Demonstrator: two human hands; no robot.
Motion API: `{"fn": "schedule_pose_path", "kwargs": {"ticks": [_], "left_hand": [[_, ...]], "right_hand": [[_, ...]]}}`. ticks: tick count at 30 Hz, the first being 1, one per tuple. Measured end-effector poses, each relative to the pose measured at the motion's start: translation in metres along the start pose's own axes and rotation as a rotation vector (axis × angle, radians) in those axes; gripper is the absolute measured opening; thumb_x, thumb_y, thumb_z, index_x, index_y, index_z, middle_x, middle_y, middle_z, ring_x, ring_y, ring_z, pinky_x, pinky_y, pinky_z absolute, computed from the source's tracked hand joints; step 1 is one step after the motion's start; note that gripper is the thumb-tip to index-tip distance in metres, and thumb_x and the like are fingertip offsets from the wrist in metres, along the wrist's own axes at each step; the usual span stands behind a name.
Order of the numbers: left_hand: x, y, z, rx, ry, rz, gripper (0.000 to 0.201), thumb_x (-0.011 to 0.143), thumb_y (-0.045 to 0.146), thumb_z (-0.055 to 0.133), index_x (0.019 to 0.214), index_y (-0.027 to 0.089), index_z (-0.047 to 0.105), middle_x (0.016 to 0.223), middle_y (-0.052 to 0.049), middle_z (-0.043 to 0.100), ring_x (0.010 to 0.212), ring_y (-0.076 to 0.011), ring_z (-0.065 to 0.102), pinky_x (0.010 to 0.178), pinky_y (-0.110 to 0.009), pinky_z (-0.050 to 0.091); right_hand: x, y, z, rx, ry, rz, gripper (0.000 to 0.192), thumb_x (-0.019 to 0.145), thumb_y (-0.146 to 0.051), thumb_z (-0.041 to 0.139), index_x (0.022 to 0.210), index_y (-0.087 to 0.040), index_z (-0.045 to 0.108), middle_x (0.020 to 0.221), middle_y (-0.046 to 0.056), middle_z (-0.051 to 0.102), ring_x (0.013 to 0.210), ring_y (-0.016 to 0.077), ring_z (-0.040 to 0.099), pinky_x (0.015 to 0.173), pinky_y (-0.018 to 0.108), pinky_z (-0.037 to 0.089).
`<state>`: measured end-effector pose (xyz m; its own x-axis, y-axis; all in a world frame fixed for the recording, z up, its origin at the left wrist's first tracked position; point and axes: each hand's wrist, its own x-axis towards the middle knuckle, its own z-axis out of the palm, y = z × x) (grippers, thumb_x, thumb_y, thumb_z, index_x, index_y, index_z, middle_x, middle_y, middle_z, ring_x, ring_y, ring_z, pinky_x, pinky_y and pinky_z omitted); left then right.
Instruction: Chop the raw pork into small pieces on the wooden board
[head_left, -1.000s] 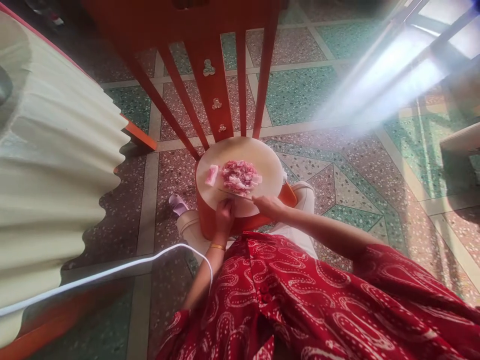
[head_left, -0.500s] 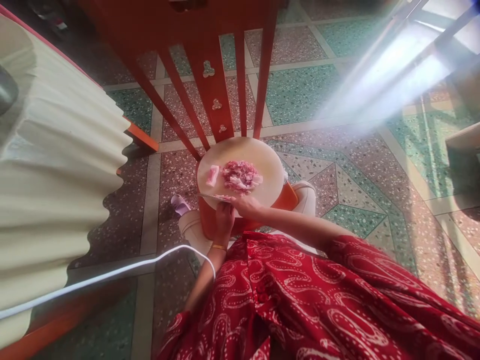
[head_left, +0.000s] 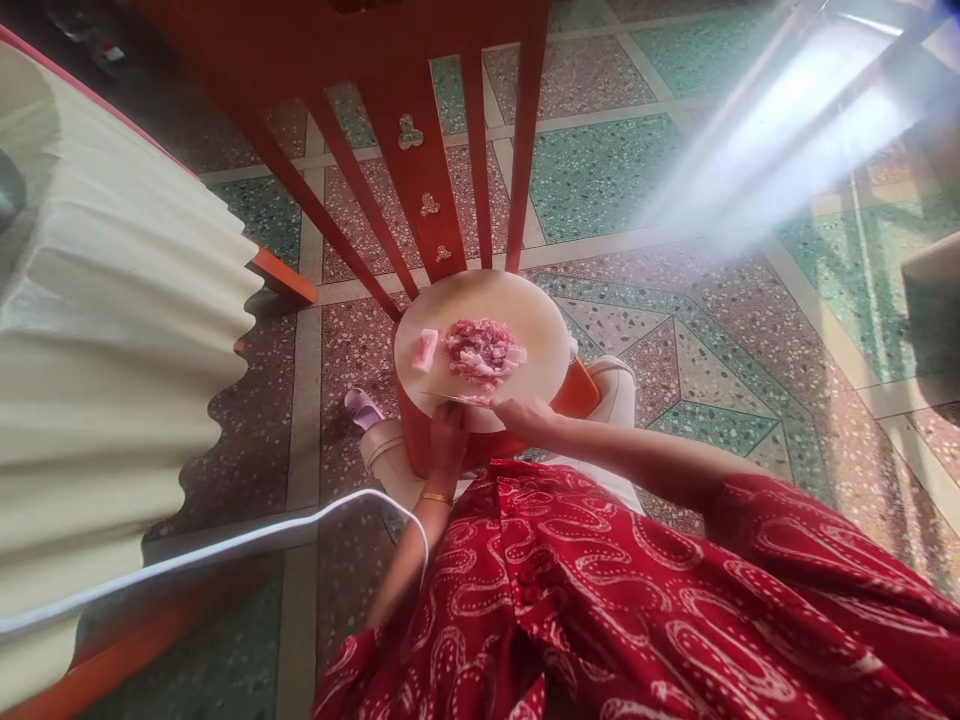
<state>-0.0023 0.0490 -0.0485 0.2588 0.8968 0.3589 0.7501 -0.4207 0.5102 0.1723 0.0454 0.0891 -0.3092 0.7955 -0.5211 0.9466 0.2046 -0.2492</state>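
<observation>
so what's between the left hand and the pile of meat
In the head view, the knife blade, held in the right hand, crosses between the left hand and the pile of meat.

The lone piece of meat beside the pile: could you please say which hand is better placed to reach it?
Probably the left hand: it is nearer the lone piece, though its own hold is unclear. The right hand is farther off, apparently holding a knife.
</observation>
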Motion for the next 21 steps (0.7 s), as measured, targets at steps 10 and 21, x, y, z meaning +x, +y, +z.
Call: {"fn": "schedule_pose_path", "kwargs": {"ticks": [10, 21], "left_hand": [[0.001, 0.003, -0.004, 0.018, -0.009, 0.008, 0.024, 0.092, 0.026, 0.043, 0.098, 0.017, 0.064, 0.094, -0.01, 0.065, 0.089, -0.0222, 0.058, 0.081, -0.039, 0.047], [0.0, -0.002, 0.001, 0.059, 0.006, 0.023, 0.019, 0.09, 0.022, 0.046, 0.093, 0.016, 0.063, 0.089, -0.011, 0.065, 0.088, -0.023, 0.058, 0.079, -0.039, 0.047]], "right_hand": [[0.006, 0.015, 0.006, -0.01, 0.047, -0.027, 0.044, 0.095, -0.019, 0.037, 0.139, -0.021, 0.038, 0.097, 0.011, 0.069, 0.085, 0.021, 0.067, 0.069, 0.029, 0.051], [0.001, 0.003, 0.007, -0.021, 0.018, -0.016, 0.032, 0.096, -0.019, 0.032, 0.122, -0.018, 0.051, 0.088, 0.011, 0.069, 0.082, 0.0222, 0.068, 0.067, 0.03, 0.051]]}}
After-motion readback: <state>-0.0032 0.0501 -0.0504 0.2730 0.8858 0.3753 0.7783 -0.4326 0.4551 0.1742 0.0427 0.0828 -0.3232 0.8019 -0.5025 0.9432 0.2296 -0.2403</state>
